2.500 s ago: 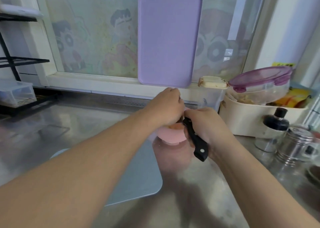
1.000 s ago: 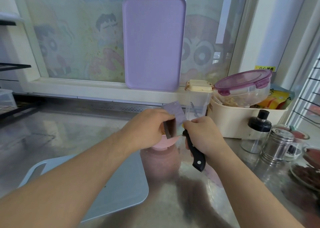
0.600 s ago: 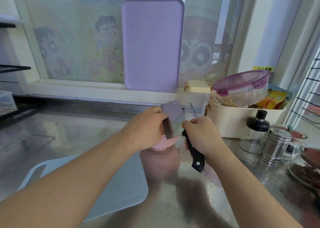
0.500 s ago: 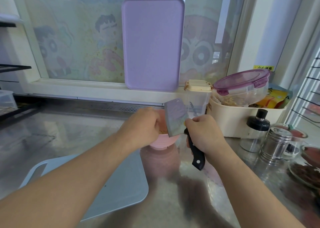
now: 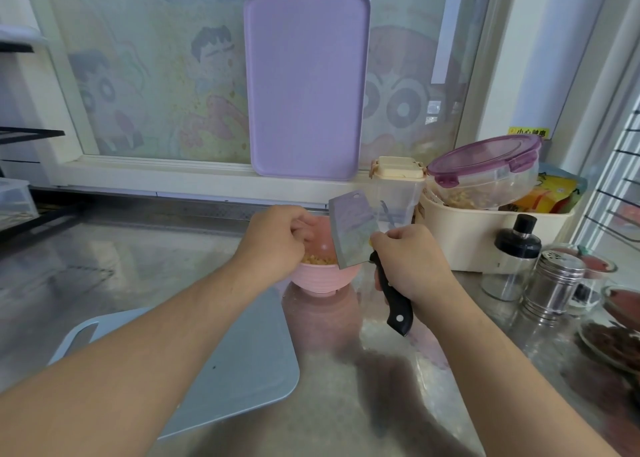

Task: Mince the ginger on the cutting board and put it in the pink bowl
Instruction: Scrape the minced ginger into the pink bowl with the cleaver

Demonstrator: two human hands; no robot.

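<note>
Transfer step nearly done: minced ginger (image 5: pixel 317 259) sits in the pink bowl (image 5: pixel 323 278), left hand (image 5: pixel 277 240) loosely curled over it holding nothing, right hand (image 5: pixel 408 262) wrapped round the cleaver (image 5: pixel 353 229), which next wants setting down on the surface (image 5: pixel 138 266).

Both bare forearms reach forward from the lower corners. The left hand (image 5: pixel 277 245) hovers with fingers curled loosely inward and downward, knuckles up. The right hand (image 5: pixel 408 266) grips a cleaver handle (image 5: pixel 394 300), fingers wrapped tight, blade raised upright beside the left hand.
</note>
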